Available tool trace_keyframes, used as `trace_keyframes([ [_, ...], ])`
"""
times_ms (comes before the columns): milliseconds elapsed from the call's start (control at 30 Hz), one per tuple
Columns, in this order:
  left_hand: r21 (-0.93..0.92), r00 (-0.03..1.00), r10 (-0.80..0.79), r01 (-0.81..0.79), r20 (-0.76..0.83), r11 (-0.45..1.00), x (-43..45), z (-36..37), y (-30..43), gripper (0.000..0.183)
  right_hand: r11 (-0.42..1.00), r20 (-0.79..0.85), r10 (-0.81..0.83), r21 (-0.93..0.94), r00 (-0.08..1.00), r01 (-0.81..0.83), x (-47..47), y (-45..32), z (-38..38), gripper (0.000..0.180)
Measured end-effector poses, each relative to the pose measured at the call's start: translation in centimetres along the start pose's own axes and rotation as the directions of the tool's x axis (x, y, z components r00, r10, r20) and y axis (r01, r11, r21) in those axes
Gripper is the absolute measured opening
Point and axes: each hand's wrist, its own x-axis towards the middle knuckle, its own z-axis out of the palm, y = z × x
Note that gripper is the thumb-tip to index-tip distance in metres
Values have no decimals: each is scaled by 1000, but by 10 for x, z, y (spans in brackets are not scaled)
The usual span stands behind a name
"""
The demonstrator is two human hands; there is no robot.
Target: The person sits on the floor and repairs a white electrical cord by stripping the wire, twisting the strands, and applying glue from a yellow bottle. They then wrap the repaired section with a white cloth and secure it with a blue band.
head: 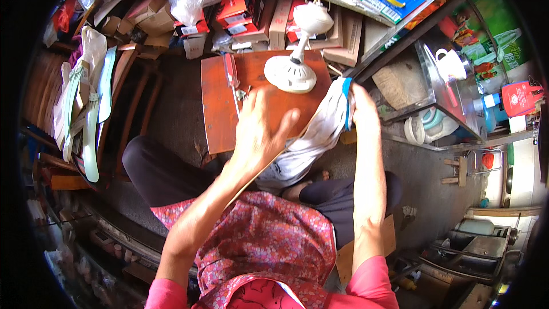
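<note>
My right hand (364, 105) grips one end of a white cloth with a blue edge (313, 137), which hangs down between my knees. My left hand (261, 131) is over the near edge of a small reddish wooden table (218, 133), fingers apart and palm down. Just beyond its fingertips lie a screwdriver with a red handle (231, 71) and small metal parts (241, 94). A white device with a round vented base and a narrow neck (291, 74) stands at the table's back right. A thin cord (253, 178) runs beside my left forearm towards the cloth.
Cardboard boxes (279, 21) and a plastic bag (193, 2) fill the shelf behind the table. To the left is a wooden rack (124, 64) with shoe-like plastic pieces. At the right stand a metal-framed stand (461, 111), a white mug (451, 64) and a small wooden stool (461, 171).
</note>
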Motion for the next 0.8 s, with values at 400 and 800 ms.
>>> trace_keyframes([
  [400,76,932,-251,239,262,968,137,86,-53,28,928,303,-327,-75,895,365,-95,-7,28,17],
  [800,-558,689,193,355,698,750,134,22,-79,58,963,234,-96,268,967,31,-190,72,58,8],
])
